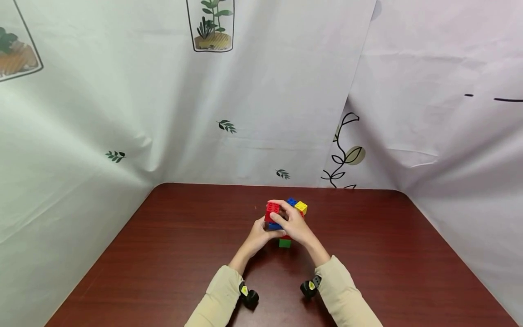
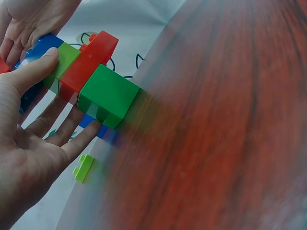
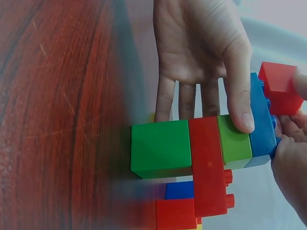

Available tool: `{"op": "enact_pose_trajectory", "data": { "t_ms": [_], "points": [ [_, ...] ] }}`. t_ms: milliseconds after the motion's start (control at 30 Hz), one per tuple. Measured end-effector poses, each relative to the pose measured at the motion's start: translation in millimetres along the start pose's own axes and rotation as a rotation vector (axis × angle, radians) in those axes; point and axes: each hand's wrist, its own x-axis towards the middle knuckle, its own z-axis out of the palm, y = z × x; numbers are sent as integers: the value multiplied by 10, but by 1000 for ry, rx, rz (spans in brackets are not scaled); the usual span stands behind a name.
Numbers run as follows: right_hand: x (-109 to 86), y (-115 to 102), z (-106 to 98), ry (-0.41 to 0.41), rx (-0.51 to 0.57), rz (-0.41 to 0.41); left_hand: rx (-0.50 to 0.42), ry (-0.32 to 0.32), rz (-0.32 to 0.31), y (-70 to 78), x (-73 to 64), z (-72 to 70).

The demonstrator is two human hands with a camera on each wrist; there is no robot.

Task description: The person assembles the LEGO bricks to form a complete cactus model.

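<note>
My left hand [image 1: 257, 235] grips a stack of toy building bricks, thumb on the lime brick [image 3: 235, 139] and fingers behind. From bottom to top the stack has a green brick [image 3: 160, 148], a longer red brick [image 3: 207, 163] jutting to one side, the lime brick and a long blue brick [image 3: 260, 120]. Between the thumb and fingers of my right hand [image 1: 295, 223] is a smaller red brick [image 1: 272, 211] at the blue brick's studs. Whether it is fully seated I cannot tell.
Behind the right hand are a yellow brick [image 1: 301, 207] and a blue brick [image 1: 292, 201]. The right wrist view shows another red brick [image 3: 175, 214] beside the stack. A lime brick [image 2: 85, 168] appears in the left wrist view. Beyond the brown table [image 1: 196, 218] hangs printed white cloth [image 1: 286, 91].
</note>
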Motion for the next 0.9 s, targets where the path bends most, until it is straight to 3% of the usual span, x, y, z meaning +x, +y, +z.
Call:
{"op": "enact_pose_trajectory", "data": {
  "t_ms": [167, 267, 467, 600, 900],
  "points": [
    [5, -5, 7, -17, -35, -13, -17, 2, -10, 10, 0, -2],
    [6, -10, 12, -21, -35, -6, -25, -31, -14, 16, -3, -19],
    [21, -30, 23, -29, 24, -5, -149, -127, -62, 29, 7, -112],
    [25, -39, 21, -42, 58, -23, -216, -144, -68, 44, 13, -181],
    [4, -44, 5, -63, 36, -17, -196, -153, -67, 57, 18, -227]
  ]
}}
